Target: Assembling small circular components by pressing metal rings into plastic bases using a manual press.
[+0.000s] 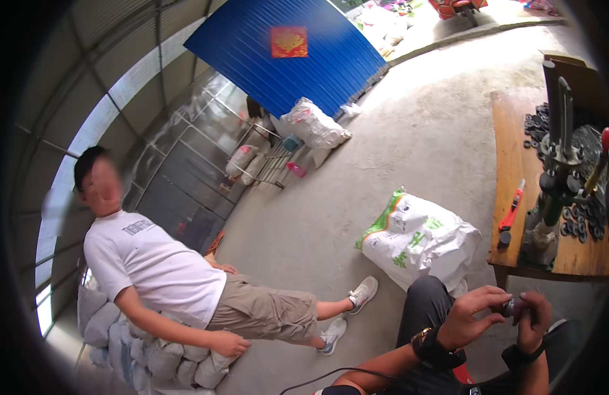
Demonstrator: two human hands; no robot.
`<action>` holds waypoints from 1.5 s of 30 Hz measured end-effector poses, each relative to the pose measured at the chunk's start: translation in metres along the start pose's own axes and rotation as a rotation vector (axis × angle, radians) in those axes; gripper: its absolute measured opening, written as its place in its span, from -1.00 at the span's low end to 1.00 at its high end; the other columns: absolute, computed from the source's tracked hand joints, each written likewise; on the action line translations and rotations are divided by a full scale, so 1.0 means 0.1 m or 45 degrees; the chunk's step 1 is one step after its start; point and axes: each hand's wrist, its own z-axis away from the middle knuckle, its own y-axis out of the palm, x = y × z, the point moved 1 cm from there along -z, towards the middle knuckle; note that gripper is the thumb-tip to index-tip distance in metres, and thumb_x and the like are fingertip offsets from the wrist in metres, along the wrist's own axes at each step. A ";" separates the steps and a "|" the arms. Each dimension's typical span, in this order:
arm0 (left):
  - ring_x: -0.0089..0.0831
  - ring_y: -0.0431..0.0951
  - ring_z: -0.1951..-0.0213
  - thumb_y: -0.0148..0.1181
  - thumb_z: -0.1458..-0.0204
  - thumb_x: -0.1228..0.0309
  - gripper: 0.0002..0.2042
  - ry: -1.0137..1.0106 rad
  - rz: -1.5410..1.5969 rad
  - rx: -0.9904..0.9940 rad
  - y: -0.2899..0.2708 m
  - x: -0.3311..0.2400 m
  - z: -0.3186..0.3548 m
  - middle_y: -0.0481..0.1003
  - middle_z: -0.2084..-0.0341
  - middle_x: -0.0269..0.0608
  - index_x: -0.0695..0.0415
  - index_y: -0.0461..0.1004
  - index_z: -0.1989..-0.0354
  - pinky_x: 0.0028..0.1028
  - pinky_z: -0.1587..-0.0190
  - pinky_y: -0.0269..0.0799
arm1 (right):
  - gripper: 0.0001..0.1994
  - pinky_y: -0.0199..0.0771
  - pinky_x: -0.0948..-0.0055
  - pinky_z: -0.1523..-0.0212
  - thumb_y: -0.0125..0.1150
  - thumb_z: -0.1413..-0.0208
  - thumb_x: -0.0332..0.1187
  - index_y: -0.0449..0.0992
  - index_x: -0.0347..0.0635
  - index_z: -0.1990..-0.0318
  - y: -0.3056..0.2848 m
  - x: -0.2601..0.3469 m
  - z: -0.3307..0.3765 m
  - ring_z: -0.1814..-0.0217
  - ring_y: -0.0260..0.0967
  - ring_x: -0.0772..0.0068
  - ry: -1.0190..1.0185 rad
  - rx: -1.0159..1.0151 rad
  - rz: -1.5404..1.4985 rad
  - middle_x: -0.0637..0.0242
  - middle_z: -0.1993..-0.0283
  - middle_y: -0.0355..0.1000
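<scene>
My left hand (474,316) and my right hand (534,320) meet over my lap at the lower right, fingertips pinching one small, dark and silvery round part (509,307) between them. It is too small to name, and the fingers partly cover it. Dark bands wrap both wrists. Just beyond my hands stands a wooden table (507,145) with a green hand press (556,201) on it, its lever ending in a red knob (608,138). Black ring-shaped parts (583,222) lie beside the press. A red utility knife (513,205) rests near the table's left edge.
A white and green sack (423,237) sits on the concrete floor by my knee. At left a person (159,270) in a white shirt stands before stacked sacks (146,355). Farther back are another white sack (317,125) and a blue corrugated panel (291,79). A cable (337,370) runs past my left forearm.
</scene>
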 end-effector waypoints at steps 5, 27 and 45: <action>-0.24 0.69 0.05 0.45 -0.01 0.69 -0.51 -0.097 0.027 -0.050 -0.13 0.03 0.09 0.61 -0.05 -0.06 0.21 0.62 -0.18 -0.38 0.01 0.60 | -0.71 0.35 0.48 0.36 0.09 -0.22 -0.70 0.56 -0.20 -0.02 -0.22 -0.18 -0.20 0.40 0.37 0.56 -0.581 0.590 0.441 0.35 0.28 0.48; -0.25 0.69 0.36 0.29 -0.02 0.67 -0.85 -0.085 -0.182 -0.269 0.14 0.04 0.09 0.64 0.41 -0.04 0.24 0.60 0.23 -0.34 0.25 0.61 | -0.81 0.58 0.27 -0.09 0.26 -0.38 -0.46 0.65 -0.34 -0.04 0.14 0.10 -0.09 0.00 0.62 0.24 0.301 0.191 0.206 0.10 0.07 0.68; -0.48 0.63 0.29 0.17 0.00 0.77 -0.81 -0.303 0.019 -0.371 0.49 0.11 0.15 0.60 0.35 -0.16 0.26 0.55 0.25 -0.43 0.28 0.55 | -0.90 0.53 0.34 0.02 0.15 -0.33 -0.58 0.55 -0.35 0.08 0.06 -0.12 0.08 0.13 0.49 0.30 0.271 0.077 0.165 0.18 0.19 0.51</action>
